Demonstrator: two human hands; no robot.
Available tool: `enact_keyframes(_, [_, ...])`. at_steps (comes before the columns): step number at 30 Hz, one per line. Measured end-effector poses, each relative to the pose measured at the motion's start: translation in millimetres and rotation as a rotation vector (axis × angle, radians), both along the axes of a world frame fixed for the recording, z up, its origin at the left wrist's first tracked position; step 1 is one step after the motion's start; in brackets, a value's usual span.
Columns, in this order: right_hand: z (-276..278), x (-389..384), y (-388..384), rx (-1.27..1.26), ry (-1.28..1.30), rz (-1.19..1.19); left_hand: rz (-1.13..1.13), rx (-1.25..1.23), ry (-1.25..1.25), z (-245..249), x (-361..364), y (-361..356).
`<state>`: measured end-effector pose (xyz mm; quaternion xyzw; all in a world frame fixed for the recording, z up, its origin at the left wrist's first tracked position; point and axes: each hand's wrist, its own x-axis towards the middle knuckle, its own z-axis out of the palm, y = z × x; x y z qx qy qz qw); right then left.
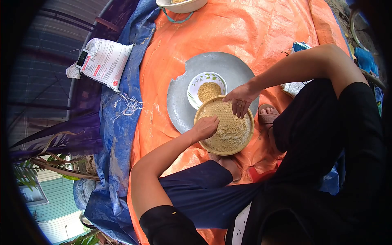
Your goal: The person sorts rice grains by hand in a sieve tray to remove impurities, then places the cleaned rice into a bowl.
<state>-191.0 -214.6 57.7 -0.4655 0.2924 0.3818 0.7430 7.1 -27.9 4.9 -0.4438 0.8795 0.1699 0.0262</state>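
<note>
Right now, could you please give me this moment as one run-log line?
left hand: curled, in grain on woven tray | right hand: touching grain at far rim | floral bowl: holds grain, on metal platter

A woven bamboo tray (224,130) of coarse grain sits on a dull metal platter (179,98), beside a glossy ceramic bowl (196,83), over a creased orange plastic tarp (245,28).
</note>
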Motion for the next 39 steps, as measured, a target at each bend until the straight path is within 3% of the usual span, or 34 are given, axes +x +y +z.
enact_keyframes(3, [3.0, -1.1, -1.7, 0.054, -0.026, -0.038, 0.002, -0.089, -0.011, 12.2, 0.4, -20.1])
enact_keyframes(5, [0.9, 0.7, -3.3, 0.113, -0.015, -0.082, 0.137, -0.135, 0.072, 41.7, -7.3, -43.4])
enact_keyframes(11, [4.5, 5.3, -5.5, 0.154, -0.025, -0.219, 0.195, -0.349, 0.334, 91.3, -36.3, -82.6])
enact_keyframes(15, [13.0, 0.6, -2.1, 0.154, -0.146, -0.242, 0.115, -0.415, 0.299, 97.5, -50.2, -82.2])
enact_keyframes(19, [10.8, 3.2, 0.7, 0.239, -0.090, -0.252, 0.023, -0.459, 0.249, 95.2, -50.4, -75.7])
enact_keyframes(39, [12.8, 2.1, 2.7, 0.201, -0.135, -0.152, 0.024, -0.486, 0.324, 100.2, -55.8, -74.3])
